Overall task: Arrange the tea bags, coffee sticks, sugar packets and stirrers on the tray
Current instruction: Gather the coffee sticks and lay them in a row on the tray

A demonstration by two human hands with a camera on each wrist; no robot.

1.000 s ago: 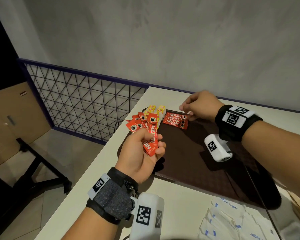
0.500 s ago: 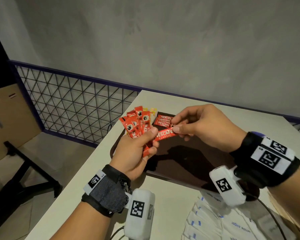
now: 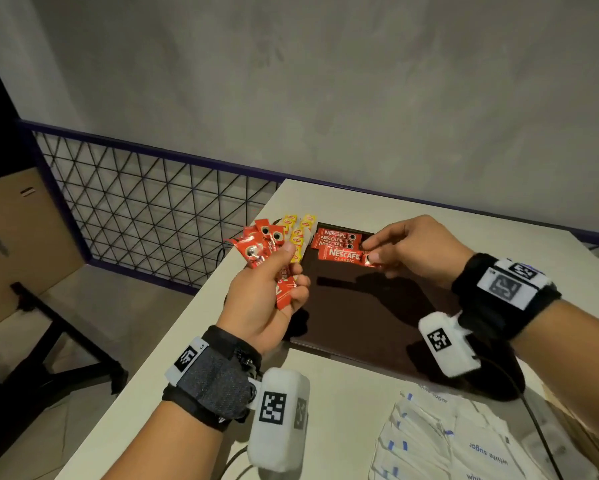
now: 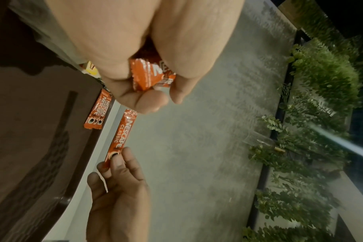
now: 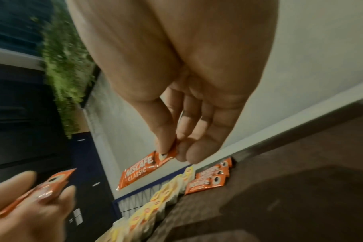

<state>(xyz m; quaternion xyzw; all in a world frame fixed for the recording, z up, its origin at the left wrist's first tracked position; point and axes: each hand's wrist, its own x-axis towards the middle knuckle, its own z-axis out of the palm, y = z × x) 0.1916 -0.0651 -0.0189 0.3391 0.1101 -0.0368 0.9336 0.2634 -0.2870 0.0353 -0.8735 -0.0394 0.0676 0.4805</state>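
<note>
Right hand [image 3: 415, 249] is up at centre right of the head view, thumb and forefinger pinching one end of a single red coffee stick [image 3: 346, 255], which hangs level above the far end of the dark brown tray [image 3: 360, 317]. The right wrist view confirms it: fingertips [image 5: 164, 147] clamp the end with the cup picture, the rest of the stick sticking out free in the air. Left hand [image 3: 266, 296] sits at frame centre, fingers curled round a fanned bunch of coffee sticks [image 3: 266, 247], their tops spreading toward the upper left, their bottoms poking out under the palm; the left wrist view shows those crimped ends tucked between the curled fingers.

On the tray, at its far left corner, a small stack of coffee sticks [image 3: 332, 237] lies flat, just behind the held one. Just left of that stack, a row of yellow tea bags [image 3: 299, 233] runs along the tray's left edge, partly hidden behind the fanned bunch. The white sugar packets [image 3: 464, 441] are spread in an overlapping pile on the pale worktop [image 3: 325, 393] at the lower right of the frame, near the tray's close edge and not on it. A black mesh railing [image 3: 145, 202] fills the middle left
</note>
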